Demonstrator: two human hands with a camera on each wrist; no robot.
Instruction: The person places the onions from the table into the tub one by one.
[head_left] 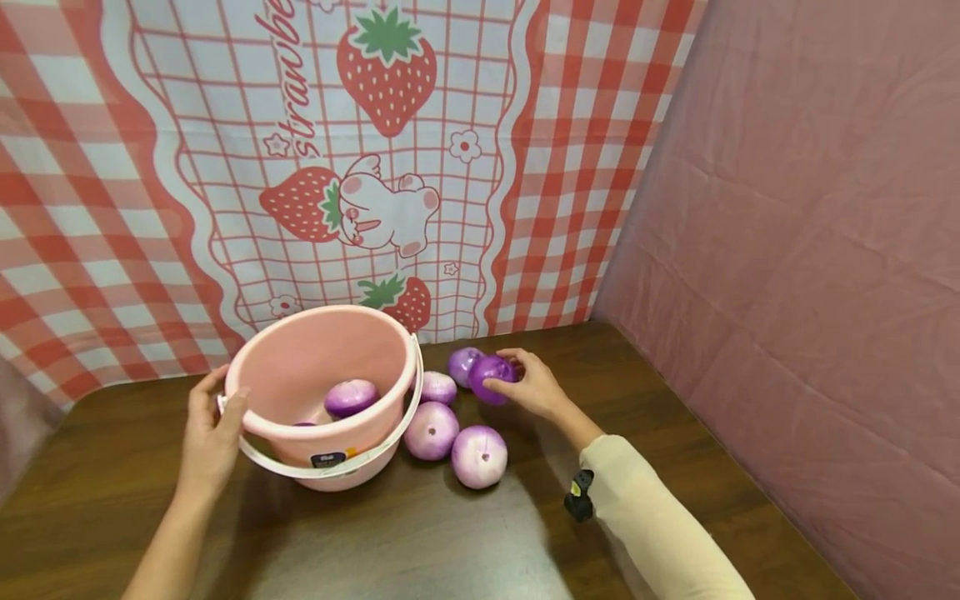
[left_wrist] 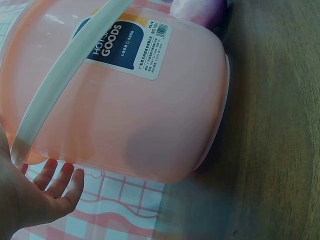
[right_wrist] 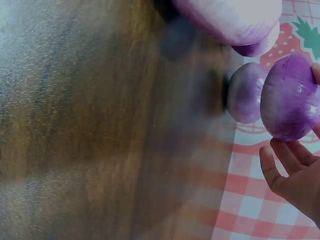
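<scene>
A pink bucket [head_left: 318, 346] with a white handle [head_left: 330, 471] stands on the left of the table. My left hand [head_left: 206, 437] grips its rim on the left side, thumb over the edge and fingers outside. Inside the bucket lies a purple onion [head_left: 351, 398], with a sliver of another dark purple thing lower down. My right hand [head_left: 536, 386] holds a deep purple onion [head_left: 491, 379] between thumb and fingers; the right wrist view shows this onion [right_wrist: 290, 97] above the fingertips. Behind it sits a paler purple onion [head_left: 464, 365].
Between the bucket and my right hand lie more white-and-purple onions: one [head_left: 438, 387] at the back, one [head_left: 432, 431] beside the bucket and one [head_left: 480, 457] in front. A strawberry-print cloth [head_left: 570, 167] hangs behind the brown wooden table [head_left: 405, 542]; a pink cloth [head_left: 810, 250] hangs on the right.
</scene>
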